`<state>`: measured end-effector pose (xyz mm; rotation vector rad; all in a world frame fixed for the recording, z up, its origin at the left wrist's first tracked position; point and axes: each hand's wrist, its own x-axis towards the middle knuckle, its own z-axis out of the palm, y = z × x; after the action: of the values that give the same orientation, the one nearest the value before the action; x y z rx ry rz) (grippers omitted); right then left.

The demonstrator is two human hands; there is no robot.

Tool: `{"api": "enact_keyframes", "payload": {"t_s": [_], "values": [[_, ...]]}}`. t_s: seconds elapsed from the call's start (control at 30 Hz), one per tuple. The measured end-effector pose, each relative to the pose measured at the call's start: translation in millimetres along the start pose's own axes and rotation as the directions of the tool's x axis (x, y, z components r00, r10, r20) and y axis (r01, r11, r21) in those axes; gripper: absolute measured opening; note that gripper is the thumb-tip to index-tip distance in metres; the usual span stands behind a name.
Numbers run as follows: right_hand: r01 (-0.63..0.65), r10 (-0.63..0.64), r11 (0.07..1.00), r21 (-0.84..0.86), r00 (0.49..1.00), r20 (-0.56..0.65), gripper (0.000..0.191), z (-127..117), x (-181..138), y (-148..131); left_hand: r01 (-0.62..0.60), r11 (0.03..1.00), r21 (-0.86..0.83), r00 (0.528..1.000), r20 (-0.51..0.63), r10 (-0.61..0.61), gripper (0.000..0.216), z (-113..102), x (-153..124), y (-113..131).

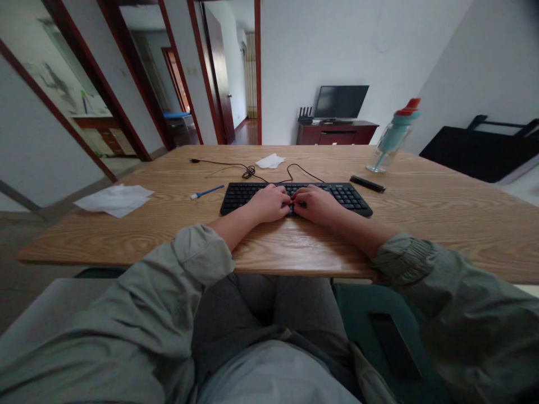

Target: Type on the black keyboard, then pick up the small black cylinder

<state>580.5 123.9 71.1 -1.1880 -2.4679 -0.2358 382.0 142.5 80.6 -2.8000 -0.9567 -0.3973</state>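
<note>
A black wired keyboard [349,197] lies on the wooden table [421,219] in front of me. Both my hands sit on its middle, knuckles up and fingers curled. My left hand [269,203] and my right hand [316,204] meet fingertip to fingertip. A small red object [290,197] is pinched between them just above the keys; it is too small to tell what it is. The keyboard's cable [236,165] runs back across the table in a loose coil.
A blue pen [207,192] and white tissues [115,200] lie to the left, and another tissue [270,161] behind the keyboard. To the right are a black bar-shaped item [368,183] and a teal bottle [392,138] with a red cap. A TV stand is against the far wall.
</note>
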Motion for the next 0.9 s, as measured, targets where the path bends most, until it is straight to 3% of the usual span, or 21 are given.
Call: {"api": "enact_keyframes", "payload": {"t_s": [0.1, 0.17, 0.27, 0.33, 0.4, 0.47, 0.53, 0.63, 0.77, 0.9], "values": [[0.030, -0.024, 0.996, 0.079, 0.997, -0.077, 0.022, -5, -2, 5, 0.009, 1.000, -0.030, 0.997, -0.074, -0.011, 0.032, 0, -4, -1], [-0.007, 0.049, 0.984, 0.176, 0.972, -0.232, 0.024, -13, -3, 17, 0.038, 0.993, -0.111, 0.990, -0.127, -0.052, 0.034, -6, -7, -13], [-0.196, 0.310, 0.938, 0.287, 0.844, -0.437, 0.028, -25, -3, 41, 0.204, 0.955, -0.215, 0.924, -0.281, -0.261, 0.038, -19, -13, -46], [-0.277, 0.392, 0.913, 0.299, 0.797, -0.459, 0.031, -28, -4, 54, 0.300, 0.922, -0.245, 0.876, -0.312, -0.368, 0.041, -24, -18, -70], [-0.272, 0.371, 0.923, 0.271, 0.812, -0.450, 0.036, -27, -4, 59, 0.352, 0.907, -0.234, 0.864, -0.291, -0.410, 0.046, -24, -21, -89], [-0.222, 0.315, 0.943, 0.247, 0.836, -0.449, 0.043, -25, -4, 55, 0.361, 0.909, -0.206, 0.882, -0.241, -0.405, 0.052, -20, -22, -98], [-0.175, 0.263, 0.958, 0.228, 0.854, -0.450, 0.045, -25, -3, 46, 0.346, 0.920, -0.184, 0.911, -0.170, -0.376, 0.056, -14, -22, -99], [-0.138, 0.204, 0.973, 0.186, 0.891, -0.406, 0.034, -26, -3, 34, 0.324, 0.932, -0.160, 0.941, -0.042, -0.335, 0.059, -8, -20, -90], [-0.098, 0.136, 0.982, 0.161, 0.961, -0.242, 0.034, -21, -3, 26, 0.389, 0.915, -0.110, 0.918, 0.131, -0.375, 0.066, -4, -18, -78], [-0.032, 0.036, 0.996, 0.080, 0.998, -0.046, 0.059, -2, -3, 9, 0.398, 0.917, -0.028, 0.889, 0.256, -0.378, 0.071, -3, -18, -71]]}}
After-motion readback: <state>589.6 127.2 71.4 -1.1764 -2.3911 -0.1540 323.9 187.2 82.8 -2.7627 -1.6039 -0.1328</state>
